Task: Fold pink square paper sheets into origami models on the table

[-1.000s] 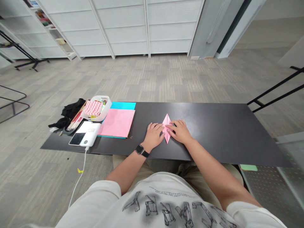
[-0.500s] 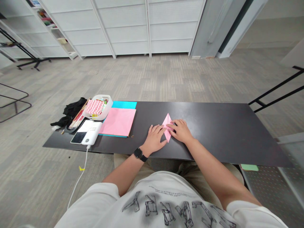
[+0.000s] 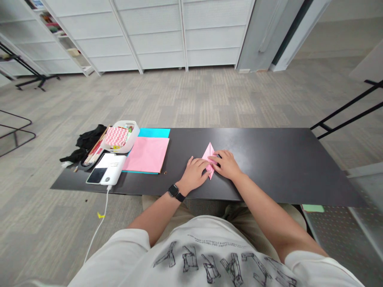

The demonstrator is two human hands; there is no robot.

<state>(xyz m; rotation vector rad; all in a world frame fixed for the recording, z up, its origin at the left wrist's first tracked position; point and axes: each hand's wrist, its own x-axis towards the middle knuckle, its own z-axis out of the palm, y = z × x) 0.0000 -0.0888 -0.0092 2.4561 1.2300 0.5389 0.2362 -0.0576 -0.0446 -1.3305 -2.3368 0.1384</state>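
Observation:
A folded pink origami paper [image 3: 209,150], shaped like a tall diamond with a crease down its middle, lies on the dark table [image 3: 269,167]. My left hand [image 3: 194,173] holds its left side, fingertips on the paper and thumb near the lower point. From the right, my right hand [image 3: 226,164] grips the other edge with bent fingers, its fingertips close to the centre crease. Both hands cover parts of the paper's sides. A black watch [image 3: 176,192] is on my left wrist.
Left of my hands lies a stack of pink paper [image 3: 146,153] over blue sheets [image 3: 155,132]. Beyond it are a white basket [image 3: 134,133], a tray of pens [image 3: 95,153], a black cloth [image 3: 91,136] and a white power bank [image 3: 115,170] with a cable [image 3: 100,223].
The whole view has shifted slightly. My left thumb now lies nearer the paper's lower part; both hands stay on the paper.

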